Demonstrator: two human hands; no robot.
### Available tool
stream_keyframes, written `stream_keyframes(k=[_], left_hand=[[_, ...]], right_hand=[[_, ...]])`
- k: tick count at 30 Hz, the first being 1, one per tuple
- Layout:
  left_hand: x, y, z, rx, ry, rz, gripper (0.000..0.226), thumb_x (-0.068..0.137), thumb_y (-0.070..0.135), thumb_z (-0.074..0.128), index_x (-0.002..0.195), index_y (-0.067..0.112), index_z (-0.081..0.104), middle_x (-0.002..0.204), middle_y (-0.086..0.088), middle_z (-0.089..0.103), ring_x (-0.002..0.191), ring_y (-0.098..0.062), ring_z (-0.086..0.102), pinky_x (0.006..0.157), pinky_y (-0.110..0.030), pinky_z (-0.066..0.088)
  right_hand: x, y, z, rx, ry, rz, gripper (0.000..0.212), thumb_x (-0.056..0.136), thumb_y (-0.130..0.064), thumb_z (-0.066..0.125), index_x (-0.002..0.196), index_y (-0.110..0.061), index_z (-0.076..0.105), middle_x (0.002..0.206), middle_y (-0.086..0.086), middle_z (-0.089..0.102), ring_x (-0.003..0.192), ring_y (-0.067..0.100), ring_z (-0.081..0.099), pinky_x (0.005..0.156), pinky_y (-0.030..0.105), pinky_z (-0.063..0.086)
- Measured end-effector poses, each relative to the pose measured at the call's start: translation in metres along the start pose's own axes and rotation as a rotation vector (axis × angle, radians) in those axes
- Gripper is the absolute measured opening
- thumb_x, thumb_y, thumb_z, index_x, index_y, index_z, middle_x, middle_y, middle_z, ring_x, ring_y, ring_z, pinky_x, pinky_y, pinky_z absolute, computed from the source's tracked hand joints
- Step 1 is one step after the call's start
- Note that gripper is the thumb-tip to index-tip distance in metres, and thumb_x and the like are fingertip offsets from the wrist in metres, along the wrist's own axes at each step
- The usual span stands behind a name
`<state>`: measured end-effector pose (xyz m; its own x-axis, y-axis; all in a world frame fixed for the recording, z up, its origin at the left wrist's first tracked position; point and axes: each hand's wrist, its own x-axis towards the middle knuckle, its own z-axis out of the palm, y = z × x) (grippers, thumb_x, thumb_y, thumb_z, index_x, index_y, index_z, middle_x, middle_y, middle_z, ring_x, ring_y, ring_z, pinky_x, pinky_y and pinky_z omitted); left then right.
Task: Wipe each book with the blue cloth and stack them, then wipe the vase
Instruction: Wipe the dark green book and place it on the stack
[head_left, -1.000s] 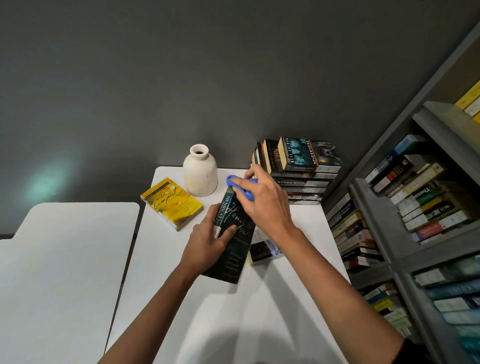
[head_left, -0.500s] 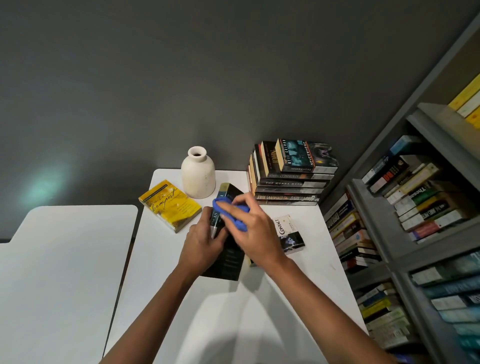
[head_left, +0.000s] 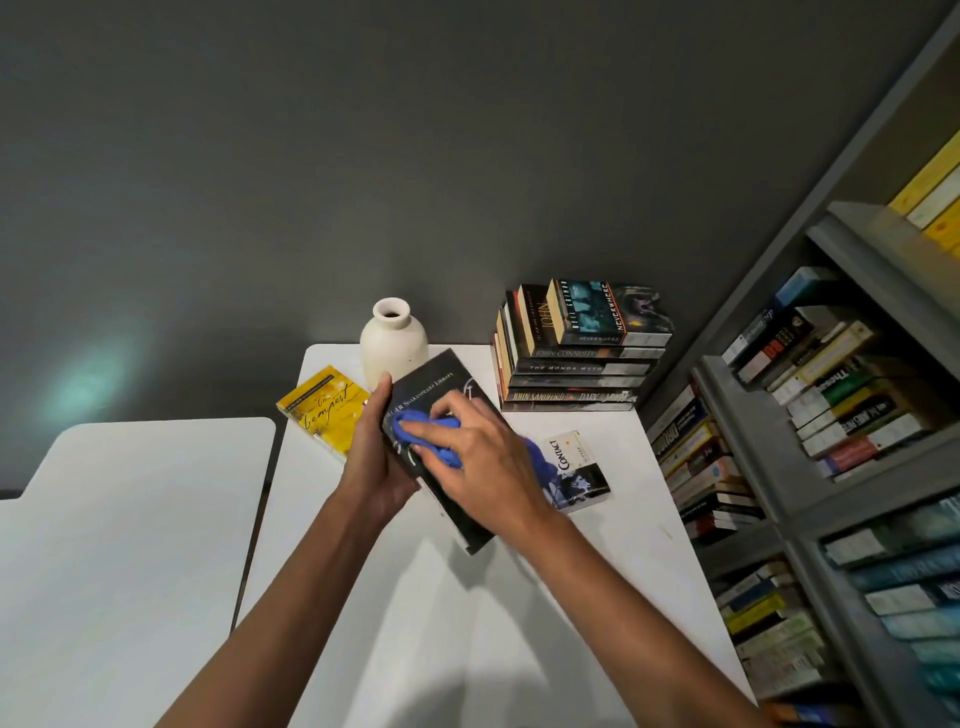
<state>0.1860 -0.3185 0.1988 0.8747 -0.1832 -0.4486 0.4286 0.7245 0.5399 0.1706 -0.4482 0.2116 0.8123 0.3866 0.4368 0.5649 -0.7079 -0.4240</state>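
Blue cloth (head_left: 415, 427), black book (head_left: 441, 389), yellow book (head_left: 322, 410), cream vase (head_left: 392, 348), perhaps speckled.

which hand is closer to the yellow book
Left. The left hand grips the black book right beside the yellow book; the right hand is farther right, on the blue cloth.

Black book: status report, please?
Left hand grips black book. Right hand holds blue cloth on cover. Vase close behind.

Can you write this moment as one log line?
left hand: grips black book | right hand: presses blue cloth on cover | vase: upright | book stack: by wall
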Motion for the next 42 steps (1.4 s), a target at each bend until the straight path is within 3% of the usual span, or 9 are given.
stream_keyframes(k=[11,16,20,23,30,35,38,40,42], left_hand=[[0.005,-0.018,-0.017,-0.146,0.284,0.310,0.048,0.096,0.043,0.052,0.135,0.014,0.052,0.127,-0.009,0.066,0.112,-0.025,0.066,0.086,-0.046,0.057],[0.001,-0.023,-0.013,-0.129,0.258,0.381,0.044,0.099,0.036,0.049,0.138,0.015,0.051,0.126,-0.006,0.066,0.111,-0.023,0.066,0.079,-0.044,0.060],[-0.008,-0.017,-0.010,-0.103,0.219,0.410,0.037,0.100,0.029,0.049,0.134,0.018,0.054,0.118,0.000,0.070,0.101,-0.015,0.071,0.078,-0.044,0.060],[-0.014,-0.025,-0.008,-0.073,0.193,0.376,0.024,0.100,0.023,0.048,0.121,0.019,0.058,0.121,-0.005,0.068,0.107,-0.021,0.068,0.076,-0.043,0.061],[-0.017,-0.041,0.003,0.007,0.086,0.366,0.021,0.100,0.018,0.046,0.117,0.015,0.059,0.120,-0.010,0.068,0.105,-0.024,0.068,0.076,-0.043,0.060],[-0.016,-0.035,-0.002,-0.026,0.092,0.378,0.017,0.099,0.019,0.047,0.109,0.019,0.061,0.121,-0.006,0.068,0.105,-0.019,0.068,0.081,-0.045,0.059],[-0.013,-0.034,-0.001,-0.045,0.084,0.380,0.021,0.101,0.020,0.045,0.114,0.021,0.061,0.121,-0.003,0.069,0.110,-0.019,0.066,0.082,-0.045,0.059],[-0.008,-0.032,0.003,-0.068,0.087,0.375,0.025,0.101,0.021,0.045,0.123,0.020,0.058,0.122,-0.002,0.068,0.112,-0.018,0.066,0.082,-0.044,0.059],[-0.001,-0.030,0.010,-0.085,0.081,0.358,0.037,0.100,0.022,0.046,0.136,0.016,0.051,0.126,-0.002,0.067,0.112,-0.018,0.066,0.083,-0.045,0.059]], right_hand=[[-0.058,0.022,0.007,-0.163,0.030,-0.081,0.029,0.068,-0.018,0.074,0.094,-0.032,0.074,0.095,-0.006,0.058,0.076,0.016,0.051,0.060,0.028,0.047],[-0.046,0.020,0.003,-0.119,0.128,-0.033,0.024,0.074,-0.018,0.071,0.096,-0.028,0.074,0.097,-0.002,0.058,0.078,0.018,0.053,0.065,0.029,0.047],[-0.043,0.038,-0.011,0.053,0.285,0.243,0.021,0.086,-0.029,0.057,0.101,-0.018,0.068,0.098,-0.002,0.053,0.083,0.017,0.058,0.066,0.034,0.051],[-0.028,0.042,-0.016,-0.032,0.306,0.353,0.017,0.084,-0.026,0.062,0.099,-0.019,0.068,0.097,-0.003,0.053,0.083,0.018,0.056,0.058,0.037,0.053],[-0.008,0.016,-0.004,-0.141,0.198,0.208,0.022,0.084,-0.029,0.061,0.105,-0.022,0.066,0.098,-0.003,0.056,0.083,0.017,0.053,0.065,0.027,0.046],[-0.017,0.058,-0.024,-0.011,0.283,0.586,0.015,0.091,-0.030,0.062,0.104,-0.022,0.064,0.105,-0.004,0.052,0.089,0.016,0.057,0.067,0.034,0.053],[-0.027,0.080,-0.041,0.271,0.399,0.859,0.027,0.088,-0.045,0.063,0.079,-0.019,0.063,0.092,-0.004,0.058,0.083,0.015,0.060,0.065,0.023,0.042],[-0.035,0.093,-0.054,0.407,0.282,1.002,0.047,0.079,-0.064,0.060,0.070,-0.019,0.064,0.078,-0.006,0.064,0.077,0.012,0.061,0.066,0.022,0.040],[-0.041,0.099,-0.062,0.617,0.030,1.011,0.061,0.071,-0.074,0.056,0.091,-0.020,0.073,0.095,-0.012,0.071,0.092,0.003,0.062,0.080,0.018,0.042]])
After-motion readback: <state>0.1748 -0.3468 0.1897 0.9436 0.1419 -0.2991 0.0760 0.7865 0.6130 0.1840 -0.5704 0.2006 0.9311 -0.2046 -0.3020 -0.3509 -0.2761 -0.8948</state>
